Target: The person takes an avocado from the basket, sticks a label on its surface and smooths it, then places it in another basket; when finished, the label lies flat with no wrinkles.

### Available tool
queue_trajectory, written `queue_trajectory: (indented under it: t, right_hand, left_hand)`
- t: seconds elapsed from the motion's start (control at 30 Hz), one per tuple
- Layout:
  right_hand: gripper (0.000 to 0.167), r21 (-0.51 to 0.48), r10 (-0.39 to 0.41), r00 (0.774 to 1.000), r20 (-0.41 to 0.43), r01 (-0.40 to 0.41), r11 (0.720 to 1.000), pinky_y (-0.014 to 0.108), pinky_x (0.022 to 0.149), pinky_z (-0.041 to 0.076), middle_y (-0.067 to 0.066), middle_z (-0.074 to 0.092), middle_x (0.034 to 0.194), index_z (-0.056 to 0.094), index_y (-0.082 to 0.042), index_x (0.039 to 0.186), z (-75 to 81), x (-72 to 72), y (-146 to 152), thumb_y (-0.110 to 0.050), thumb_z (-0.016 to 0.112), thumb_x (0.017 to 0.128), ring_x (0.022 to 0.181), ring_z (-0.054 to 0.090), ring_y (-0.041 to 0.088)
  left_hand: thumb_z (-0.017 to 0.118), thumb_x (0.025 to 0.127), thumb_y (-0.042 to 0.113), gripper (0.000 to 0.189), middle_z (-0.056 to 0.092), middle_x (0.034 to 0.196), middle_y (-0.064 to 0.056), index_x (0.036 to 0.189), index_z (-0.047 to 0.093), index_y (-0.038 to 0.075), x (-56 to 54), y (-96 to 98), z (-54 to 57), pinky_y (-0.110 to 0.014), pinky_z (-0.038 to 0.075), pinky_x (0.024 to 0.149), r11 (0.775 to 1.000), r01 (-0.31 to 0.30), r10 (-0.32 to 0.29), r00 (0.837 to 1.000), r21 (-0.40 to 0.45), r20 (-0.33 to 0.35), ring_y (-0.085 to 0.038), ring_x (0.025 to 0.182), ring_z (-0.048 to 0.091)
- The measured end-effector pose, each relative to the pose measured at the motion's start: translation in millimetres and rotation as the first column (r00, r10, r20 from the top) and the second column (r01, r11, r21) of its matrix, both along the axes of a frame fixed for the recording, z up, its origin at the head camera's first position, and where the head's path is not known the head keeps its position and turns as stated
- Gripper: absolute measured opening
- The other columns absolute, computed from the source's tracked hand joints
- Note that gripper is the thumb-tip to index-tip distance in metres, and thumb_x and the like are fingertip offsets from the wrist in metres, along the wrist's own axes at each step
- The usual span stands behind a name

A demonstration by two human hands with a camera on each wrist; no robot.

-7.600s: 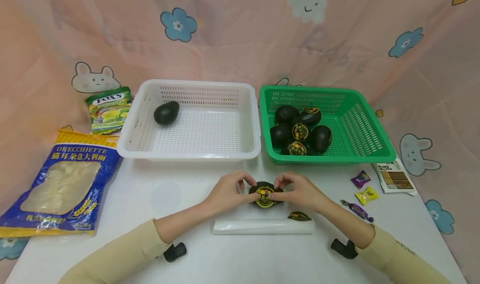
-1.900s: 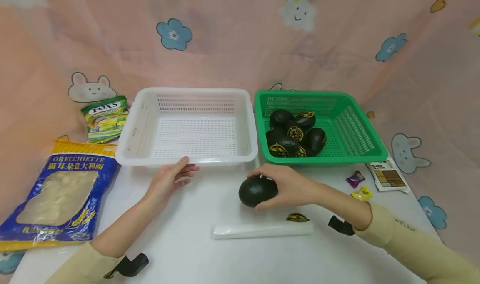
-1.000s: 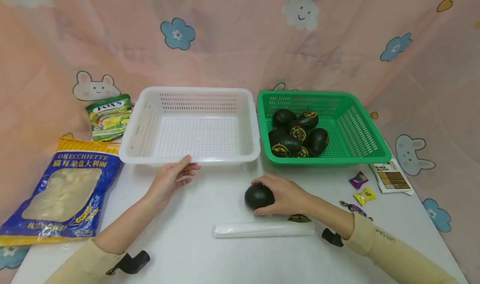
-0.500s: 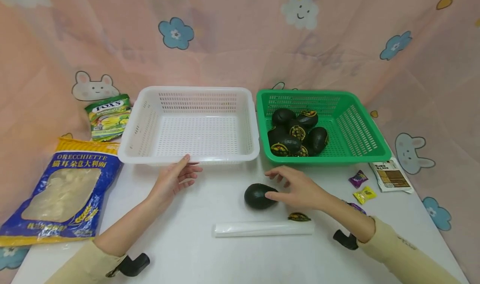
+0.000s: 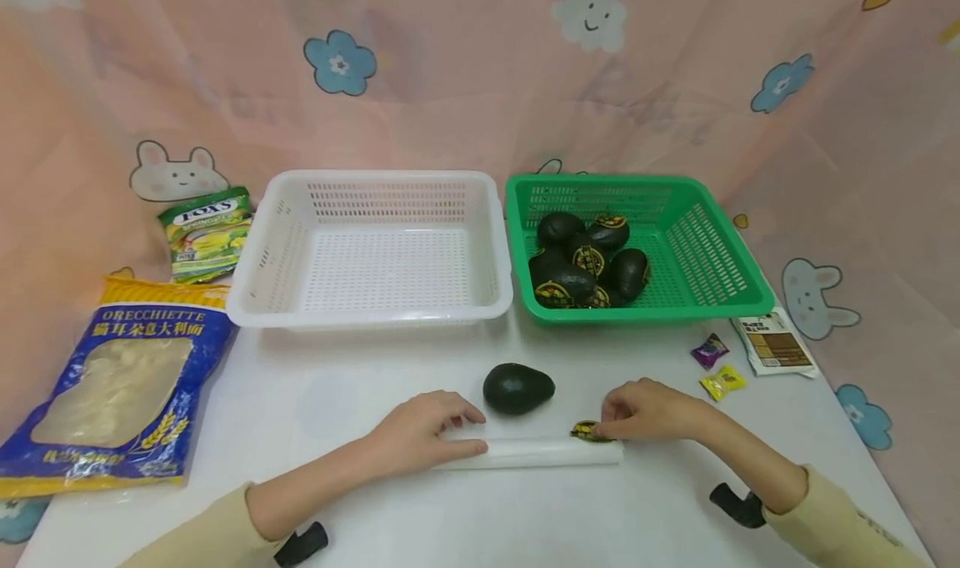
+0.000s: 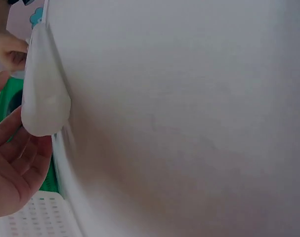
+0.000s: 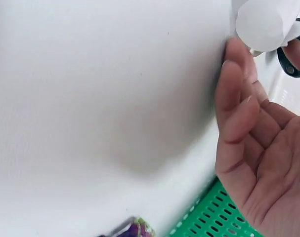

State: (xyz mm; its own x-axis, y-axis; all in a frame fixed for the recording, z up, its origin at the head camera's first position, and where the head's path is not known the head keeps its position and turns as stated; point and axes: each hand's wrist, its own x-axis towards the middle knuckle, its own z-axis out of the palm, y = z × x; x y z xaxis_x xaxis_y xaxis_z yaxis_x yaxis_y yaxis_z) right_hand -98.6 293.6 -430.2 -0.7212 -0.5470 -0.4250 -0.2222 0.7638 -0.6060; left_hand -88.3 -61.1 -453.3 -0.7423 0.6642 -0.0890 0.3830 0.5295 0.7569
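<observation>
A white roll of sticker backing lies across the table, with a black and yellow oval sticker at its back right edge. My right hand pinches at this sticker, thumb and curled fingertips on its right end. My left hand lies at the roll's left part, thumb along the top and the other fingers spread behind it. In the left wrist view those fingers reach past the roll's end. Just behind the roll, an avocado with no sticker showing lies on its side.
A white basket stands at the back left. Beside it, a green basket holds several dark avocados with stickers. Pasta and sweets bags lie at left; small candies and a white packet at right.
The avocado formerly in the white basket now lies on the table; a stickered one went into the green basket. My right hand left the avocado for the sticker; my left left the rim.
</observation>
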Motion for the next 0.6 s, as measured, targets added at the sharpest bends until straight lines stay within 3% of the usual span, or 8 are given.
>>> queue_trajectory:
  t: [0.1, 0.2, 0.33, 0.43, 0.6]
  right_hand:
    - [0.017, -0.079, 0.011, 0.998, 0.057, -0.006, 0.997, 0.021, 0.053, 0.035, -0.010, 0.053, 0.063, 0.067, -0.017, 0.082, -3.4, -0.1, -3.8, -0.031, 0.069, 0.090, 0.059, 0.044, 0.004]
    - [0.010, -0.175, 0.021, 0.995, 0.095, -0.004, 0.985, 0.021, 0.056, 0.040, -0.006, 0.058, 0.066, 0.069, -0.014, 0.085, -6.5, -1.0, -10.7, -0.023, 0.069, 0.090, 0.061, 0.047, 0.004]
    - [0.007, -0.287, 0.028, 0.990, 0.136, 0.012, 0.958, 0.022, 0.060, 0.048, -0.001, 0.066, 0.071, 0.070, -0.012, 0.088, -12.6, -1.0, -21.7, -0.019, 0.069, 0.090, 0.064, 0.053, 0.005]
    - [0.006, -0.344, 0.047, 0.990, 0.130, 0.001, 0.939, 0.022, 0.060, 0.049, -0.003, 0.066, 0.072, 0.071, -0.013, 0.090, -15.2, 0.5, -30.1, -0.019, 0.068, 0.091, 0.066, 0.054, 0.005]
    - [0.003, -0.399, 0.081, 0.997, 0.011, -0.070, 0.914, 0.020, 0.057, 0.043, -0.012, 0.053, 0.070, 0.069, -0.020, 0.091, -9.2, 1.9, -39.7, -0.019, 0.067, 0.093, 0.066, 0.047, 0.003]
  left_hand:
    - [0.072, 0.086, 0.043, 0.036, 0.066, 0.105, 0.011, 0.112, 0.070, 0.018, 5.3, 8.0, -2.4, -0.027, 0.050, 0.077, 0.993, 0.054, -0.067, 0.989, -0.104, -0.130, -0.007, 0.096, 0.058]
    - [0.073, 0.084, 0.046, 0.040, 0.065, 0.108, 0.012, 0.112, 0.070, 0.018, 9.1, 12.0, -3.3, -0.027, 0.050, 0.077, 0.984, 0.083, -0.109, 0.981, -0.159, -0.160, -0.006, 0.098, 0.057]
    - [0.075, 0.081, 0.050, 0.041, 0.064, 0.100, 0.015, 0.109, 0.071, 0.019, 17.1, 15.8, -2.6, -0.021, 0.047, 0.071, 0.980, 0.120, -0.148, 0.973, -0.159, -0.177, -0.002, 0.090, 0.056]
    - [0.078, 0.082, 0.039, 0.028, 0.063, 0.088, 0.017, 0.102, 0.073, 0.020, 22.1, 16.8, -3.0, -0.016, 0.044, 0.065, 0.983, 0.137, -0.158, 0.970, -0.123, -0.187, 0.001, 0.079, 0.054]
    - [0.077, 0.083, 0.022, 0.009, 0.059, 0.075, 0.021, 0.092, 0.075, 0.021, 21.4, 9.6, -2.4, -0.014, 0.042, 0.060, 0.984, 0.139, -0.152, 0.980, -0.112, -0.126, 0.004, 0.068, 0.052]
